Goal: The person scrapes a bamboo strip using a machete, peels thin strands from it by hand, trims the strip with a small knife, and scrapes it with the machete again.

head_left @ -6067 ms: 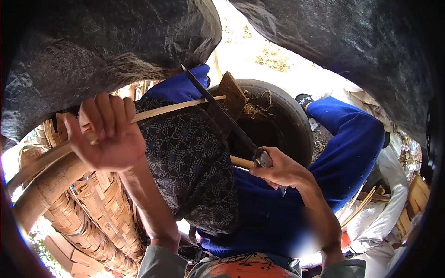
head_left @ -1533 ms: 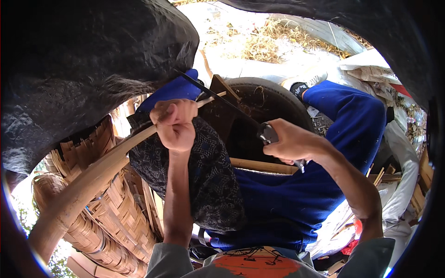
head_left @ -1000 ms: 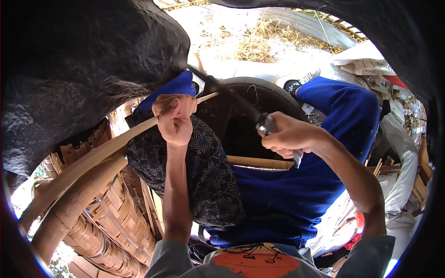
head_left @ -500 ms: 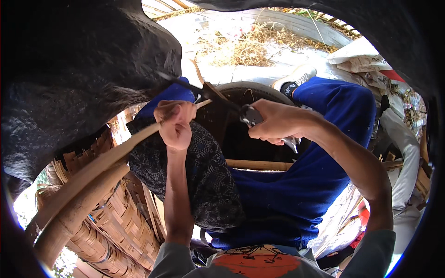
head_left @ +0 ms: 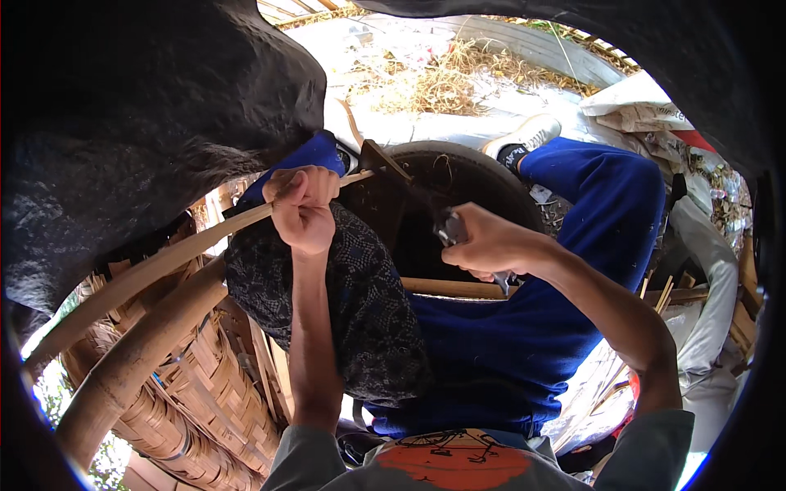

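Note:
My left hand [head_left: 301,209] is closed around a long, pale bamboo strip [head_left: 176,250]. The strip runs from the lower left up through my fist, and its narrow tip pokes out past my fingers over a dark tyre [head_left: 512,186]. In my right hand [head_left: 495,241], fingers wrapped tight, is the handle of a long knife [head_left: 449,227]. Its dark blade points up and left, blurred against the tyre, so its edge and tip are hard to make out. The knife and the strip's tip look apart. A dark patterned cloth [head_left: 327,311] covers my left knee under my left forearm.
A thick bamboo pole [head_left: 135,360] slants beside woven bamboo baskets [head_left: 221,393] at the left. Black sheeting [head_left: 147,123] hangs over the upper left. Another piece of bamboo [head_left: 450,288] lies across below the tyre. Dry straw [head_left: 446,82] covers the ground ahead; sacks [head_left: 639,102] lie at the right.
My right hand has drawn the knife back toward me and slightly right, away from the strip's tip. My left hand has shifted slightly left and up, and the strip's long end has risen off the pole.

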`<state>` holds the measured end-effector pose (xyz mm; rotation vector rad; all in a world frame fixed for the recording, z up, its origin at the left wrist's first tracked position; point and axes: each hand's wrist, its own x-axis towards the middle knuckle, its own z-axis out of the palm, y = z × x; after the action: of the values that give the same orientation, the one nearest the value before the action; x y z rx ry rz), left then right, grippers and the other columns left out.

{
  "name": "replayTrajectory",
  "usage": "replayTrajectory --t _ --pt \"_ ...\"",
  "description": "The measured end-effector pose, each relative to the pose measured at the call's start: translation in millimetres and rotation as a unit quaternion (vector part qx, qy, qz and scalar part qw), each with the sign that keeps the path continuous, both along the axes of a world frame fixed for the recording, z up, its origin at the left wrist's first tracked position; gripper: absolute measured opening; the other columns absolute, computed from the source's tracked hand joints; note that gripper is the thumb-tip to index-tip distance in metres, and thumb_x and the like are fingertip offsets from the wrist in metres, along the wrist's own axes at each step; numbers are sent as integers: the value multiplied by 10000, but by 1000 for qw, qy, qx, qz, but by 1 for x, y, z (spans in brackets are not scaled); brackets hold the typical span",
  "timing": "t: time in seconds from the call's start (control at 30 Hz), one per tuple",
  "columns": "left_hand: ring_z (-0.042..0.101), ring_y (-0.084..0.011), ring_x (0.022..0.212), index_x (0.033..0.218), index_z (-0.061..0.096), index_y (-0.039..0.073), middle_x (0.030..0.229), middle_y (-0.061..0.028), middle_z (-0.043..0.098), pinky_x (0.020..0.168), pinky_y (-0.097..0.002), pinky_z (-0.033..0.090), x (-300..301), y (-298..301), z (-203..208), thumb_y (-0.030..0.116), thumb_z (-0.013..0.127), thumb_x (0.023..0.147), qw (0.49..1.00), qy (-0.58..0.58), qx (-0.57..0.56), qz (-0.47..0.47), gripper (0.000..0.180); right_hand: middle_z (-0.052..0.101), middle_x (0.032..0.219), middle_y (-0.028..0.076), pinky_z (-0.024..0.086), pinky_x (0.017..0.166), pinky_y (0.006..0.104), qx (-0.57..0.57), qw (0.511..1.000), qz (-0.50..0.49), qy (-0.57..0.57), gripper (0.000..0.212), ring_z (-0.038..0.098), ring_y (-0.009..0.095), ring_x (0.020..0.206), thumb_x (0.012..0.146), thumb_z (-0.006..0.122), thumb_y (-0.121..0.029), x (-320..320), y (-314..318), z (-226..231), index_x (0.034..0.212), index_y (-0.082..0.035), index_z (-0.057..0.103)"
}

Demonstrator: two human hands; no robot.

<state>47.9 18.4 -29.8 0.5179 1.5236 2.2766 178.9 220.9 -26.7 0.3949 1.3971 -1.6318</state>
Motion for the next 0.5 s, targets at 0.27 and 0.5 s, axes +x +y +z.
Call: replayTrajectory --t 0.27,0.5 --pt "148 -100 441 572 183 77 510 6 169 448 -294 149 1 -1 -3 116 436 832 1000 -1 9 5 365 444 514 25 358 389 296 -22 999 -9 24 100 467 119 423 810 525 -78 -4 0 3 843 -23 447" --pt "141 -108 461 589 182 126 521 13 171 472 -303 155 3 6 -12 171 412 854 1000 20 -14 -3 353 451 528 26 360 393 316 15 1000 9 -11 111 454 135 412 785 558 -75 -2 -2 -3 775 -12 467"
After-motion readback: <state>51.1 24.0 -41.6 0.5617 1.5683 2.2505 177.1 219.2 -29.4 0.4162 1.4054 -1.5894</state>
